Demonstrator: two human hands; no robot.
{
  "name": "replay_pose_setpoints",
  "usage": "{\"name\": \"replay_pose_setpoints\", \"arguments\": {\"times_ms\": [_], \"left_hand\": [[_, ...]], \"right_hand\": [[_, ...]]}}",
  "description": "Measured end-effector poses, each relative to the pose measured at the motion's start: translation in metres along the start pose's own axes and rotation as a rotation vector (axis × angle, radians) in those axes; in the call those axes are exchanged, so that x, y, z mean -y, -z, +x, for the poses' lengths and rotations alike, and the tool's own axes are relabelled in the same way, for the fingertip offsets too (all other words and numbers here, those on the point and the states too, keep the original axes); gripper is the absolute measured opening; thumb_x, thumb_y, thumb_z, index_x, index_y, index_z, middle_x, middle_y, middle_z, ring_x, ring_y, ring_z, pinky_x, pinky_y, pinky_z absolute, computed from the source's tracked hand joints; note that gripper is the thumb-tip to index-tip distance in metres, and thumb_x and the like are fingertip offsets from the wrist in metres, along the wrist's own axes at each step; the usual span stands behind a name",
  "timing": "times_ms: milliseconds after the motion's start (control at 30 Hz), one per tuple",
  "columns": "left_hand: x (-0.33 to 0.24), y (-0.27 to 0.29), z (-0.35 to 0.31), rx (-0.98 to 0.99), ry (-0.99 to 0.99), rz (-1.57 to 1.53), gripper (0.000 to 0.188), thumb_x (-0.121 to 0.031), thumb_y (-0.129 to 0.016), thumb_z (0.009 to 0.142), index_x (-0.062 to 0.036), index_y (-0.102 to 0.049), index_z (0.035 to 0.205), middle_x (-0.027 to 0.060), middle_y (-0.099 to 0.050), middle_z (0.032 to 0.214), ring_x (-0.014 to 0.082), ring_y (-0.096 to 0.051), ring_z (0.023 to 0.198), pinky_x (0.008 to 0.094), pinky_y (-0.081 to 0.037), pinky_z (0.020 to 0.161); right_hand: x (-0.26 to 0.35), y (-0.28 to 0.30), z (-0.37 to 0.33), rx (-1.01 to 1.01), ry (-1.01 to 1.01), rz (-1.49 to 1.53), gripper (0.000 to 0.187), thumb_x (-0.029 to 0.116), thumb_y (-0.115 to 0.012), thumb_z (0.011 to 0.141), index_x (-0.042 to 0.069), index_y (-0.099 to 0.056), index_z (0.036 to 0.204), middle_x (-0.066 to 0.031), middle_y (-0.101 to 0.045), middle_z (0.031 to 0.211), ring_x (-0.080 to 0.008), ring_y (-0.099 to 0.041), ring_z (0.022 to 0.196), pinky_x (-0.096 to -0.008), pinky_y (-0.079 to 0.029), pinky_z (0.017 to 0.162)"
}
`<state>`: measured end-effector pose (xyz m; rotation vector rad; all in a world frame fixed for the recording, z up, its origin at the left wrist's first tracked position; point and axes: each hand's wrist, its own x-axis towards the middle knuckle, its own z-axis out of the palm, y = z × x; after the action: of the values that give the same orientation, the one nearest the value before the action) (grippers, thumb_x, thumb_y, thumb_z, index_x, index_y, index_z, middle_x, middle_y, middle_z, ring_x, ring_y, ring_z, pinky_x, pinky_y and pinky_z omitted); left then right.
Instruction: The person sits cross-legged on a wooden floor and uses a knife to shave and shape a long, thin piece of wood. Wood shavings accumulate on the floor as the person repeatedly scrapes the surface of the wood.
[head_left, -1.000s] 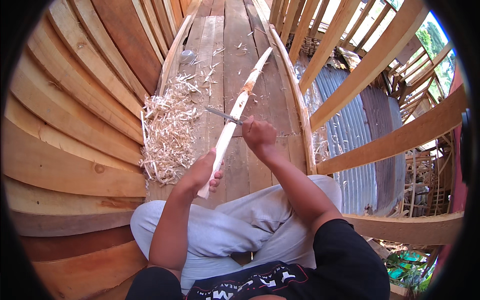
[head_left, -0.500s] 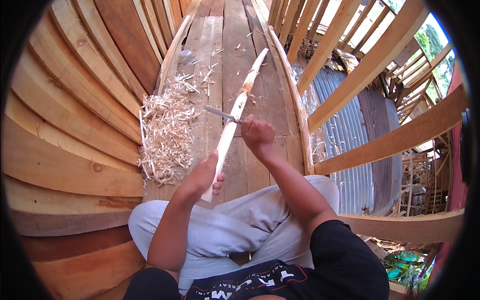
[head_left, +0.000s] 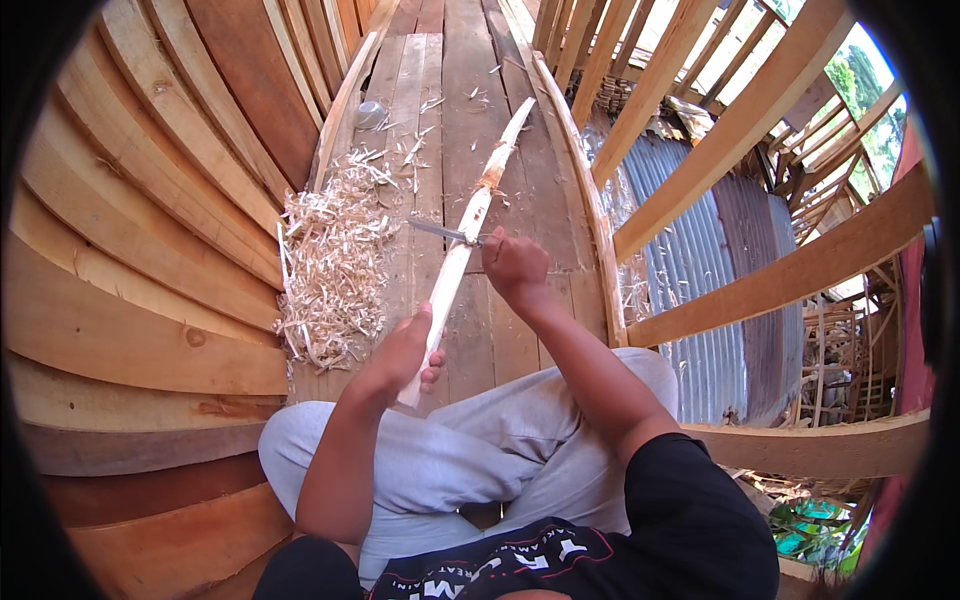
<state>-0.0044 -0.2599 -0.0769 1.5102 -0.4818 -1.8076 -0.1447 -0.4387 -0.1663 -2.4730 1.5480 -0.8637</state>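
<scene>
Grips a pale, pared stick (head_left: 457, 262) near its close end with the left hand (head_left: 408, 345): closed snugly round the wood, thumb along one side, fingertips curled into sight on the other, with a short stub poking out behind toward the grey trousers (head_left: 440, 450). Slants away from that grip, forward and somewhat to the right, in one long line, with most of the length beyond the left hand, past a brown, rough patch to a tapered tip.

Makes a tight fist with the right hand (head_left: 517, 265), ahead and to the right of the left hand, round the handle of a knife (head_left: 437, 229), mostly hidden there. Points the blade leftward out of the fist, across the stick's long axis rather than along it, crossing the wood just left of the right hand and well ahead of the left. Puts the right hand nearer to that crossing, the left nearer to the close end. Cannot tell whether the edge bites or only lies against the wood, nor whether the far tip touches the plank floor (head_left: 465, 335) beneath.

Shows a heap of shavings (head_left: 335, 262) forward and left of the left hand, a small cup (head_left: 371, 114) farther ahead, and a wooden rail (head_left: 594, 222) to the right of the right hand.
</scene>
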Motion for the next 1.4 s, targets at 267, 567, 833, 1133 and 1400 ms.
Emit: {"name": "replay_pose_setpoints", "arguments": {"times_ms": [267,567,833,1133,1400], "left_hand": [[-0.005,0.016,0.003,0.109,0.047,-0.238,0.044,-0.049,-0.031,0.103,-0.0073,-0.045,0.101,0.0017,-0.046,0.066,0.0101,-0.041,0.047,0.026,-0.035,0.041],[0.004,0.02,0.015,0.171,0.07,-0.27,0.046,-0.052,-0.03,0.103,-0.0086,-0.045,0.097,-0.0009,-0.042,0.065,0.0075,-0.036,0.046,0.024,-0.034,0.04],[-0.004,0.002,0.013,0.009,0.081,-0.109,0.048,-0.055,-0.027,0.103,-0.0091,-0.043,0.098,-0.0024,-0.039,0.066,0.0062,-0.033,0.046,0.0237,-0.033,0.041],[0.001,-0.008,0.006,0.023,0.072,-0.118,0.05,-0.055,-0.027,0.103,-0.0075,-0.042,0.1,-0.0015,-0.039,0.066,0.0066,-0.033,0.047,0.0241,-0.033,0.042],[-0.003,-0.004,0.007,-0.01,0.066,-0.098,0.049,-0.055,-0.027,0.103,-0.0089,-0.043,0.098,-0.0022,-0.039,0.065,0.0062,-0.033,0.047,0.0238,-0.032,0.042]], "right_hand": [[-0.004,0.045,0.016,0.596,0.123,0.555,0.037,0.033,-0.055,0.097,-0.001,-0.066,0.088,-0.0209,-0.063,0.072,-0.0403,-0.058,0.066,-0.0444,-0.044,0.062],[0.03,0.038,-0.002,0.37,-0.004,0.129,0.059,0.035,-0.03,0.099,0.001,-0.067,0.067,-0.0257,-0.064,0.07,-0.0454,-0.063,0.07,-0.0534,-0.05,0.067],[0.008,0.021,0.008,0.209,-0.096,0.141,0.051,0.029,-0.036,0.095,-0.002,-0.066,0.066,-0.0271,-0.063,0.069,-0.0455,-0.063,0.067,-0.0552,-0.05,0.068],[-0.003,0.017,0.015,0.129,0.005,0.135,0.051,0.029,-0.039,0.093,-0.001,-0.063,0.059,-0.0254,-0.06,0.061,-0.0448,-0.061,0.058,-0.0531,-0.05,0.061],[-0.002,0.0,0.006,-0.038,0.008,0.043,0.047,0.028,-0.045,0.091,0.004,-0.06,0.054,-0.0186,-0.059,0.055,-0.0384,-0.059,0.049,-0.0498,-0.049,0.05]]}}
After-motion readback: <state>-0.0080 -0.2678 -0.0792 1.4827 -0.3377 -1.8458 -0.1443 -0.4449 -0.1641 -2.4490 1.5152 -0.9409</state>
